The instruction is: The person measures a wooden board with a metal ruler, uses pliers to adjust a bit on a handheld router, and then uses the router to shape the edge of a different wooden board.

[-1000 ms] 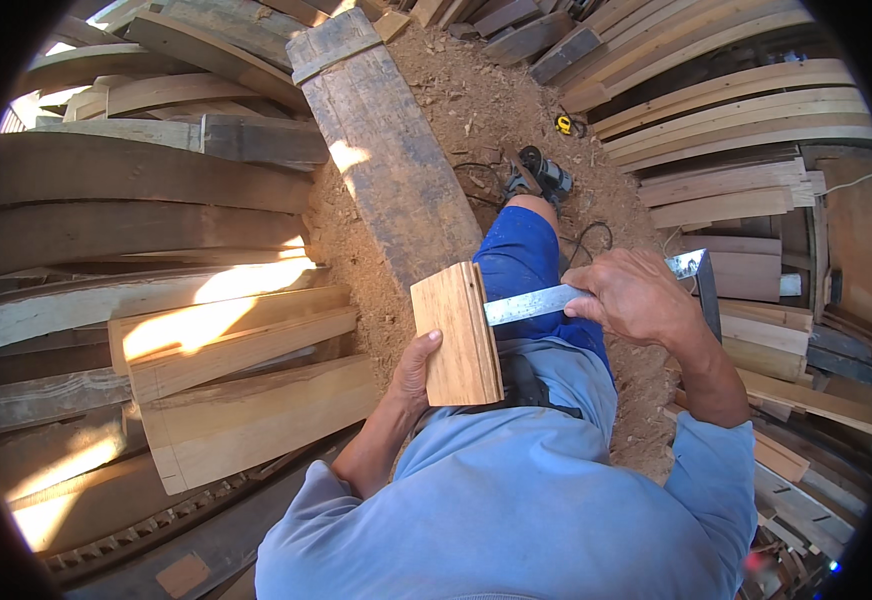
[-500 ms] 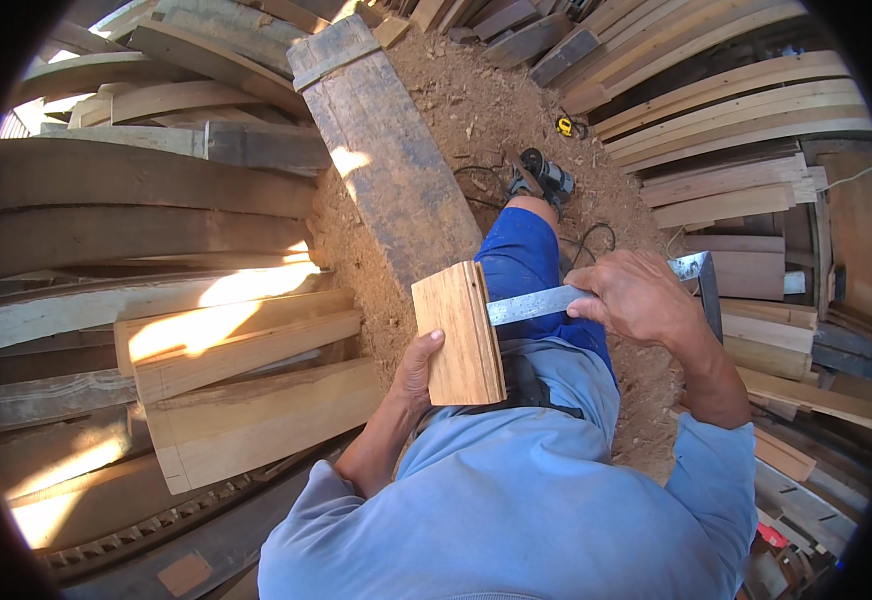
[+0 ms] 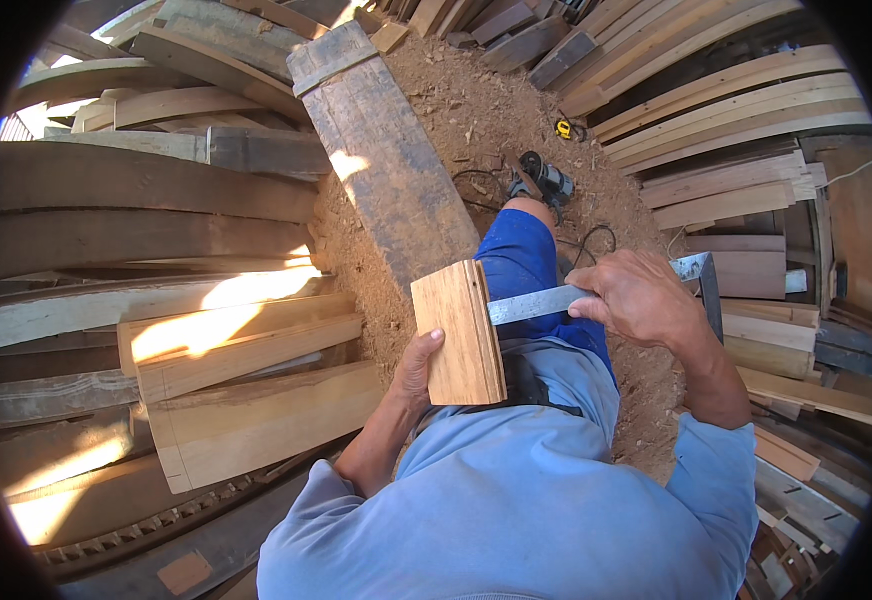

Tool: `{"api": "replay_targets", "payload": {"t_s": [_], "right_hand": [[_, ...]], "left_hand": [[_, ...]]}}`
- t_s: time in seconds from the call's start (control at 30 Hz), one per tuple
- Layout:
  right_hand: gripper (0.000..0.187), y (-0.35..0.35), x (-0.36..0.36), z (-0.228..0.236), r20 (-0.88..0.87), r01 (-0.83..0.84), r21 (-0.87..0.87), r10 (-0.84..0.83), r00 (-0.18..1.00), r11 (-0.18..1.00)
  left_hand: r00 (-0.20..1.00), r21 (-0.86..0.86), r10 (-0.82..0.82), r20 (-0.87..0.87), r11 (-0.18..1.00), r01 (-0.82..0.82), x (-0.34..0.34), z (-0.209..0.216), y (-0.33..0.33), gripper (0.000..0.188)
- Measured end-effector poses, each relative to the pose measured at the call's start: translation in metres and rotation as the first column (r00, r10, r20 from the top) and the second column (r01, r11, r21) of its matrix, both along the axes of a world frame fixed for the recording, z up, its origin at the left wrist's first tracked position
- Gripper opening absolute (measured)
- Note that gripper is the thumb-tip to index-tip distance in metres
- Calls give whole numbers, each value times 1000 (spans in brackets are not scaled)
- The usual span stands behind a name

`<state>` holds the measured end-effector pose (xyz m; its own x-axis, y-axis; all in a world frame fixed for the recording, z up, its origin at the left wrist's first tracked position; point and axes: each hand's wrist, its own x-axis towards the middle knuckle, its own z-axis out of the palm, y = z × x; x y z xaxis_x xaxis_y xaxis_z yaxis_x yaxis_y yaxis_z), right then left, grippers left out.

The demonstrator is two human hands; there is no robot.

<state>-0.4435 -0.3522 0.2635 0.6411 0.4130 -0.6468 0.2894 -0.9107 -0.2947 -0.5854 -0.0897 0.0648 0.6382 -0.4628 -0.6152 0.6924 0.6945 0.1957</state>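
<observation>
A short light-brown wood block (image 3: 454, 340) with a grooved, moulded edge is held up over my lap. My left hand (image 3: 419, 365) grips it from the left, thumb on its face and the other fingers hidden behind. My right hand (image 3: 636, 295) is closed on the metal blade of a carpenter's square (image 3: 534, 304), thumb and fingers pinching it. The blade's tip meets the block's grooved right edge. Past my wrist, at the far right end, the square's dark stock (image 3: 710, 297) sticks out.
A worn wide plank (image 3: 396, 170) lies ahead on sawdust-covered ground. Beyond my knee sit a power tool (image 3: 546, 180) with a cord and a yellow tape measure (image 3: 564, 129). Stacked boards (image 3: 146, 190) fill the left side, and more timber (image 3: 736, 120) the right.
</observation>
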Motion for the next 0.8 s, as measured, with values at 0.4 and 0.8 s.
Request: {"api": "replay_targets", "payload": {"t_s": [0.4, 0.8], "right_hand": [[44, -20, -2, -5, 49, 80, 127, -87, 995, 989], [67, 9, -51, -102, 41, 40, 749, -107, 993, 662]], "left_hand": [[1000, 3, 12, 15, 1000, -12, 7, -1, -1, 72], [989, -210, -77, -127, 977, 49, 51, 8, -12, 54]]}}
